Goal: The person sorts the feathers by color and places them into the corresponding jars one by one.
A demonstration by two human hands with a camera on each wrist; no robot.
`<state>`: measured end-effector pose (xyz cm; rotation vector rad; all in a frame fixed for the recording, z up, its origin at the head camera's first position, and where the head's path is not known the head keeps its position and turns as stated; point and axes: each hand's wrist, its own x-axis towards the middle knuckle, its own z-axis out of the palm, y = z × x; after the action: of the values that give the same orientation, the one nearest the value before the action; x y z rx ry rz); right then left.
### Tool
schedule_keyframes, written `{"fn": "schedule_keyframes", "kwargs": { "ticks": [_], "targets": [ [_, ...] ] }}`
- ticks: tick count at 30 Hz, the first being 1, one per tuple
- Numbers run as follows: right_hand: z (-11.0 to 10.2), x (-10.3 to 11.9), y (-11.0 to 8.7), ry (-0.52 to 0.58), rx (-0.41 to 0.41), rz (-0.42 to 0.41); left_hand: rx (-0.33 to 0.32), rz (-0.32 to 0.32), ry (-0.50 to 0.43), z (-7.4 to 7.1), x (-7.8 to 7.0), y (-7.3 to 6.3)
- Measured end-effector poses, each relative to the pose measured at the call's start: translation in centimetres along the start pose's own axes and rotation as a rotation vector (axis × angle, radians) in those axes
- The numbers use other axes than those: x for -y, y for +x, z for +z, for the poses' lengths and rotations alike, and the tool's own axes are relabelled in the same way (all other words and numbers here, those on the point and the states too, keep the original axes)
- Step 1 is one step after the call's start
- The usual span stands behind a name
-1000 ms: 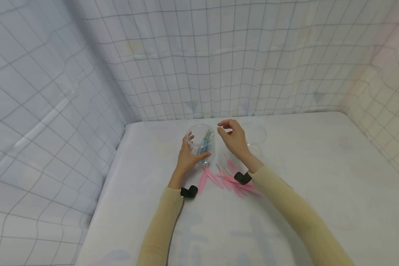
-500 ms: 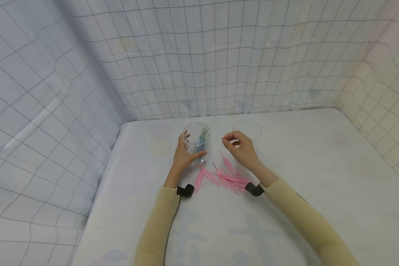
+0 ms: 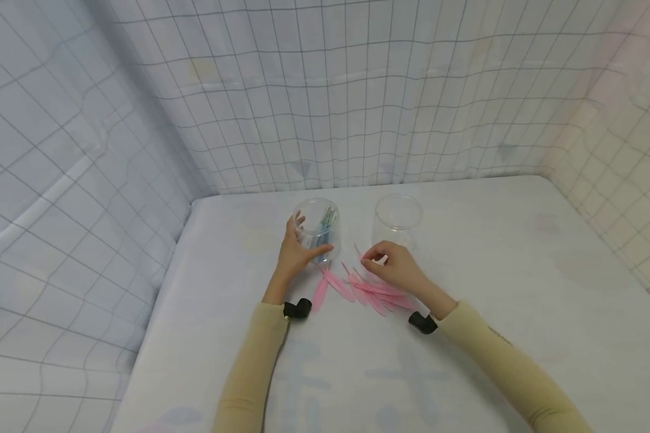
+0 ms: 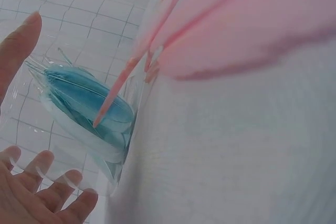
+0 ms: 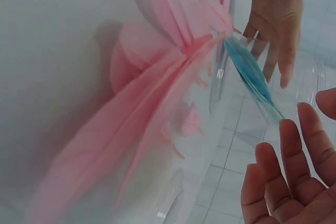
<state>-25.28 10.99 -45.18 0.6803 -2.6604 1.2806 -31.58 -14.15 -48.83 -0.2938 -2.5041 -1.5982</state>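
Note:
My left hand [image 3: 294, 252] grips a clear plastic jar [image 3: 334, 243] from its left side, thumb across the front and fingers round the back. Inside the jar lean several blue feathers [image 4: 89, 93], quills up. Just below it on the table lie pink feathers [image 3: 333, 285], some of them close to the jar's base. Over the pile of pink feathers [image 3: 379, 291] hovers my right hand [image 3: 392, 264], fingers bent and fingertips near the quill of the farthest feather. In the right wrist view its fingers [image 5: 294, 156] are apart, with nothing seen between them.
A second clear jar [image 3: 395, 227] stands behind my right hand, with no feathers seen in it. White cloth covers the table [image 3: 493, 252]. Grid-patterned curtains [image 3: 357, 120] hang at the back and on both sides.
My right hand has come away from beside the feather jar, down and toward the pink feathers, uncovering more of the second jar. My left hand keeps its hold on the jar.

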Motion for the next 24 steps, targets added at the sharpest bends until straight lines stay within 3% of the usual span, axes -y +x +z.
{"fn": "schedule_keyframes", "kwargs": {
  "ticks": [4, 10, 17, 21, 24],
  "targets": [
    [1.5, 0.6, 0.6, -0.081, 0.061, -0.012, 0.000, 0.007, -0.010, -0.3, -0.2, -0.1],
    [4.5, 1.5, 2.3, -0.208, 0.137, 0.067, 0.002, 0.002, -0.017, -0.3, -0.2, -0.3],
    [7.2, 2.8, 3.7, -0.410, 0.136, 0.042, 0.006, 0.001, -0.028, -0.2, -0.2, -0.4],
    [8.1, 3.1, 4.1, -0.490, 0.114, 0.017, -0.045, 0.064, -0.017, -0.3, -0.5, -0.3],
    [8.8, 3.0, 4.4, -0.527, 0.116, 0.017, -0.138, 0.189, 0.071, -0.6, -1.6, -0.4]
  ]
}}
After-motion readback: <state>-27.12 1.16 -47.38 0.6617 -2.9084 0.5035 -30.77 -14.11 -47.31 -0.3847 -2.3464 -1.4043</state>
